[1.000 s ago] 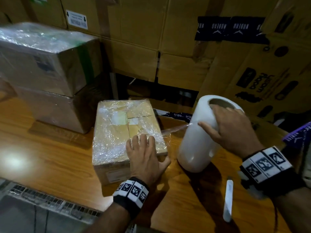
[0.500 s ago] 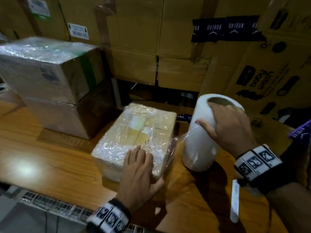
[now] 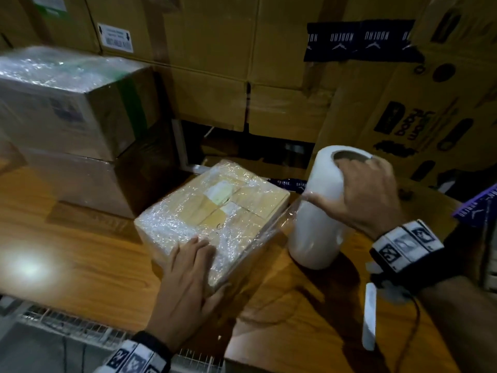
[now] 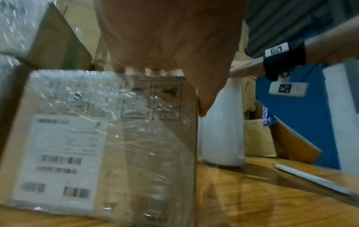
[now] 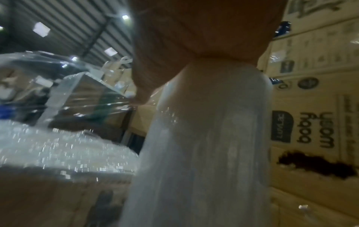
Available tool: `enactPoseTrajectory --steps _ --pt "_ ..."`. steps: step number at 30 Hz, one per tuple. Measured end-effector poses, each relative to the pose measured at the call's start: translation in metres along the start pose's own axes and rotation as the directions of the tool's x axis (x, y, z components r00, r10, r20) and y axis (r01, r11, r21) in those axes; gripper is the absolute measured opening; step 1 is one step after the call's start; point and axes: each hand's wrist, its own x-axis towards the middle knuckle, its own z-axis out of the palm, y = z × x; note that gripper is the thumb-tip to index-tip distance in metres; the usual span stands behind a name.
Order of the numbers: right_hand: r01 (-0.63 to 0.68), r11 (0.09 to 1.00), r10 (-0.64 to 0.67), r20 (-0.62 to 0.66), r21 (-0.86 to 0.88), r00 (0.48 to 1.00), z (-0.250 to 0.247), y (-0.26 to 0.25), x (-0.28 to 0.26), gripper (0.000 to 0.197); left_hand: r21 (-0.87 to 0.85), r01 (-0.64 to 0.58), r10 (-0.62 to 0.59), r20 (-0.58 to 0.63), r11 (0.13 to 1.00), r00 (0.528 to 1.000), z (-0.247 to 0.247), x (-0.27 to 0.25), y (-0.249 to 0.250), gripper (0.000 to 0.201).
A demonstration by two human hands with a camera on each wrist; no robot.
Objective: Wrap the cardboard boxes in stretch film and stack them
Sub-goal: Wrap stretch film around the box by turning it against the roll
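A small cardboard box partly covered in stretch film sits turned at an angle on the wooden table. My left hand lies flat on its near corner, fingers straight on top and thumb down the side; the left wrist view shows the labelled side of the box. A white stretch film roll stands upright to the right. My right hand grips its top, fingers over the core rim and thumb on the side. A sheet of film runs from roll to box. The film roll fills the right wrist view.
Two film-wrapped boxes are stacked at the left of the table. A wall of large cartons stands behind. A white stick-like tool lies on the table at the right. A metal grille runs along the near edge.
The small box has turned counterclockwise under my left hand, drawing film from the roll along its right side. My right hand has stayed on the roll's top.
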Motion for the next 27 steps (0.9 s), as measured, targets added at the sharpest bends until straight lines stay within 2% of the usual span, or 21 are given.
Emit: enactPoseTrajectory --steps 2,5,9,13,16,21,24,26,27 --pt "0.066 0.997 -0.065 -0.019 0.042 0.998 -0.001 0.01 -0.012 0.096 -0.051 0.003 -0.001 0.043 0.999 0.999 -0.005 -0.005 -0.015 0.066" --pt "0.098 0.995 -0.098 -0.024 -0.008 0.995 -0.006 0.023 -0.015 0.084 -0.059 -0.029 0.036 0.121 0.998 0.992 -0.014 -0.011 -0.029 0.065" --pt "0.064 0.997 -0.065 -0.017 -0.039 0.998 -0.001 0.021 0.002 0.101 -0.236 -0.057 0.11 0.218 0.97 0.97 -0.032 -0.013 -0.057 0.059" --pt "0.106 0.994 -0.104 -0.061 0.029 0.993 -0.001 0.014 0.002 0.095 -0.372 -0.059 0.18 0.3 0.926 0.937 -0.059 -0.006 -0.088 0.057" --pt "0.074 0.996 -0.07 -0.077 0.047 0.995 0.0 0.008 0.001 0.096 -0.412 -0.038 0.197 0.35 0.91 0.916 -0.064 -0.003 -0.096 0.062" --pt "0.044 0.998 -0.043 -0.038 0.042 0.998 -0.001 0.002 0.002 0.104 -0.478 0.089 0.14 0.423 0.874 0.895 -0.069 0.005 -0.112 0.078" --pt "0.029 0.998 -0.025 -0.069 0.061 0.997 -0.003 -0.008 0.0 0.102 -0.419 0.14 0.073 0.454 0.897 0.888 -0.079 0.014 -0.115 0.08" --pt "0.026 0.995 -0.017 -0.105 0.091 0.994 -0.004 -0.012 -0.006 0.092 -0.359 0.141 0.012 0.392 0.923 0.92 -0.082 0.02 -0.104 0.072" --pt "0.027 0.994 -0.015 -0.117 0.106 0.993 -0.005 -0.013 -0.008 0.089 -0.314 0.118 -0.013 0.316 0.942 0.949 -0.08 0.023 -0.094 0.064"
